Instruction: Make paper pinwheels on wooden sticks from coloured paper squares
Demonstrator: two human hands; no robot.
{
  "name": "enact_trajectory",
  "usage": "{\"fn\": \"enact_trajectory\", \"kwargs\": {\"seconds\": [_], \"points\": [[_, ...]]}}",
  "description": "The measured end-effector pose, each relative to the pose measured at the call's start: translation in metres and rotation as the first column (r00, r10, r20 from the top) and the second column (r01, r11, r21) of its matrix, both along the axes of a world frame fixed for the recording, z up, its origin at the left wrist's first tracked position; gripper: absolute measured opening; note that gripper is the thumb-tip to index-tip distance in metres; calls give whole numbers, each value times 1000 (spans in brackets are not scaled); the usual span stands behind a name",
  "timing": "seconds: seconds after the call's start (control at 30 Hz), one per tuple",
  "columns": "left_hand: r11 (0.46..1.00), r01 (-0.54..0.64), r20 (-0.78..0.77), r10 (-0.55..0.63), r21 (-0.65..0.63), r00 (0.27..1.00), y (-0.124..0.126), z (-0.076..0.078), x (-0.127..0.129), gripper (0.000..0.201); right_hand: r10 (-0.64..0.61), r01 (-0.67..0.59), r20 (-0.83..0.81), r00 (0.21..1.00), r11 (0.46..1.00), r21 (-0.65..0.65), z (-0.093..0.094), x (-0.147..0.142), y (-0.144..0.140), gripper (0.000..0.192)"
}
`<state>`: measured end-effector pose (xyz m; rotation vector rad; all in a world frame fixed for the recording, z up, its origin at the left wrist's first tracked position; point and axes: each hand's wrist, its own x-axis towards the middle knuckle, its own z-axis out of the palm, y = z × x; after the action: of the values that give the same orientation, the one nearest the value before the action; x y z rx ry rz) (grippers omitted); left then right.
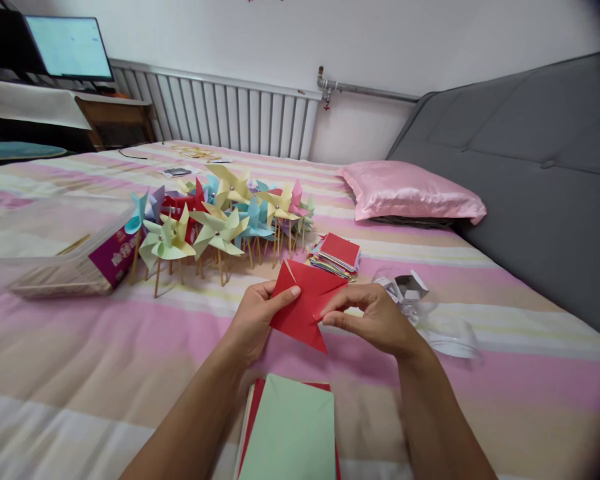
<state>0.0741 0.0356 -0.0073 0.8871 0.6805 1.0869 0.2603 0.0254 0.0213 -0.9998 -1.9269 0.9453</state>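
Observation:
A red paper square (pixel 310 293) with slits cut in from its corners is held up over the bed. My left hand (pixel 260 310) pinches its left side, thumb on top and fingers behind. At its right edge my right hand (pixel 375 317) has thumb and forefinger closed on a corner flap of the paper. Below the hands lies a stack of larger sheets, with a pale green sheet (pixel 293 427) on top and red edges showing under it. Just beyond the paper sits a pile of small coloured squares (pixel 336 252), red uppermost.
Several finished paper pinwheels (pixel 220 230) on wooden sticks stand beyond my left hand. A clear plastic box (pixel 65 280) holds sticks at the left. Clear plastic containers (pixel 450 337) and a small opened box (pixel 411 285) lie right. A pink pillow (pixel 413 190) rests near the grey headboard (pixel 530 160).

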Motion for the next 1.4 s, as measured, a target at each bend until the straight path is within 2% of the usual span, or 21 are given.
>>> {"fn": "enact_trajectory", "kwargs": {"seconds": [0.2, 0.53, 1.03, 1.4], "points": [[999, 35, -31, -36, -34, 999, -1, 0, 0, 26, -107, 107, 23, 994, 994, -12, -5, -3, 1, 17], [996, 67, -33, -70, -63, 997, -1, 1, 3, 27, -181, 184, 32, 983, 975, -127, -11, -6, 3, 25], [993, 66, -45, -71, -97, 996, 0, 0, 3, 28, -224, 226, 27, 974, 963, -145, -13, -6, 3, 23], [996, 79, -61, -82, -48, 995, 0, -5, 3, 32, -249, 256, 66, 966, 960, -118, -13, -5, 4, 22]]}}
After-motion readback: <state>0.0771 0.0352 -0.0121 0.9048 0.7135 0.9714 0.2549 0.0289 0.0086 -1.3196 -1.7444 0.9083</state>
